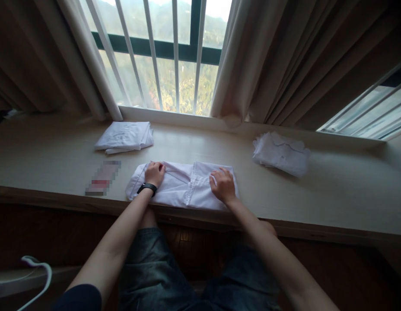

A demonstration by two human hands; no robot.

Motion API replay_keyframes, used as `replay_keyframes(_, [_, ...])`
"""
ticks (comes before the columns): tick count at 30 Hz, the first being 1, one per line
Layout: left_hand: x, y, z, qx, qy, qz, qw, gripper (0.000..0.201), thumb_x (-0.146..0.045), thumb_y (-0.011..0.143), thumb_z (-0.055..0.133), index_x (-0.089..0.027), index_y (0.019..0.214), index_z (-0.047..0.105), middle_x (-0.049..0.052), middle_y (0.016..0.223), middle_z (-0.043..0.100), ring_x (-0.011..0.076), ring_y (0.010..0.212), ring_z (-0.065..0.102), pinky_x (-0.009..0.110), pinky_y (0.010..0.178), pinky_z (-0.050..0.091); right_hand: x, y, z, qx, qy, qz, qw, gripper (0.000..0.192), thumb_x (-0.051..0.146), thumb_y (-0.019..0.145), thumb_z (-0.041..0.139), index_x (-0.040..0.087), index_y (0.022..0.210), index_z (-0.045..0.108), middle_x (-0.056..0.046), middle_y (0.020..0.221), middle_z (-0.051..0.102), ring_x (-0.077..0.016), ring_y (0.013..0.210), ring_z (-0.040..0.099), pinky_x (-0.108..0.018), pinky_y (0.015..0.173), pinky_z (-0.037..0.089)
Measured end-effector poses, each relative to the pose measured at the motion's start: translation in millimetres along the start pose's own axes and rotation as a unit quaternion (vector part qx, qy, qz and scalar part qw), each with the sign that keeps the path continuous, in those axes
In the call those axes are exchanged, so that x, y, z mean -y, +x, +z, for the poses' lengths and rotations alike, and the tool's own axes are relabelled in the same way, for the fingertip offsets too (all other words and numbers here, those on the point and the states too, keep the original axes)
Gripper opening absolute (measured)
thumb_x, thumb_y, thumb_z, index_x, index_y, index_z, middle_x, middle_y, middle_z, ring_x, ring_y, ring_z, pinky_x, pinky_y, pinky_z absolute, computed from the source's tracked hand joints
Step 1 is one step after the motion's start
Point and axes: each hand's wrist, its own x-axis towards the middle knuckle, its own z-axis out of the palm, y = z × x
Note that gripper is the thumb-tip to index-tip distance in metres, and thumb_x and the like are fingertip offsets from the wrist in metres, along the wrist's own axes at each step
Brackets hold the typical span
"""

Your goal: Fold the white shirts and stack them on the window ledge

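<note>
A folded white garment (177, 181) lies lengthwise along the front edge of the pale ledge, with a stitched seam crossing it right of the middle. My left hand (154, 174), with a dark band on the wrist, is on its left part. Its fingers are curled in at the garment's far edge and look closed on the cloth. On the right part rests my right hand (224, 185), fingers apart and lightly bent over the fabric, gripping nothing. The cloth under both palms is hidden.
A folded white cloth (125, 136) lies at the back left, a white pile with a scalloped edge (281, 153) at the back right. A blurred-out flat object (103, 178) sits left of the garment. Behind the ledge (343, 185) are curtains and a barred window; a white hanger (46, 276) is lower left.
</note>
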Motion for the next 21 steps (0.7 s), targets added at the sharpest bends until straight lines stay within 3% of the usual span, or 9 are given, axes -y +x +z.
replay_keyframes(4, [-6.3,-13.3,3.5,-0.056,-0.008,0.038,0.998,0.025,-0.037,0.096,0.046,-0.019,0.091,0.062,0.012,0.096,0.064,0.0266,0.096,0.06,0.037,0.089,0.046,81.0,76.1,6.5,0.09,0.024,-0.046,0.995,0.029,0.03,0.098,0.046,0.018,0.106,0.07,-0.011,0.108,0.072,-0.0237,0.109,0.061,-0.033,0.098,0.046])
replay_keyframes(7, [-11.1,-17.2,1.9,-0.053,0.002,0.063,0.997,0.022,-0.034,0.095,0.048,-0.018,0.089,0.062,0.012,0.094,0.065,0.0266,0.092,0.061,0.037,0.083,0.047,134.0,124.9,25.2,0.173,0.003,-0.022,0.985,0.029,0.032,0.093,0.054,0.02,0.115,0.068,-0.012,0.114,0.071,-0.0252,0.108,0.064,-0.033,0.089,0.051])
replay_keyframes(9, [-11.8,-18.4,1.3,-0.048,0.005,0.079,0.996,0.02,-0.032,0.094,0.05,-0.018,0.087,0.063,0.012,0.092,0.065,0.0261,0.089,0.062,0.036,0.079,0.047,155.4,147.4,37.2,0.233,-0.026,-0.017,0.972,0.034,0.033,0.088,0.062,0.02,0.118,0.069,-0.013,0.117,0.07,-0.0273,0.109,0.066,-0.034,0.087,0.053])
replay_keyframes(13, [-9.2,-19.0,2.2,-0.051,0.0,0.111,0.992,0.023,-0.03,0.095,0.049,-0.019,0.085,0.066,0.011,0.089,0.067,0.0246,0.088,0.063,0.036,0.079,0.047,163.8,172.4,47.0,0.3,-0.055,-0.069,0.95,0.035,0.026,0.082,0.069,0.019,0.117,0.072,-0.015,0.117,0.071,-0.0251,0.107,0.068,-0.03,0.088,0.053])
replay_keyframes(21, [-11.5,-18.8,-0.4,-0.028,-0.027,0.174,0.984,0.028,-0.027,0.096,0.047,-0.019,0.109,0.071,0.011,0.115,0.069,0.0278,0.112,0.058,0.044,0.094,0.045,135.6,177.3,31.1,0.301,-0.051,-0.137,0.942,0.022,0.021,0.091,0.058,0.022,0.105,0.074,-0.009,0.113,0.073,-0.0209,0.104,0.068,-0.026,0.085,0.049])
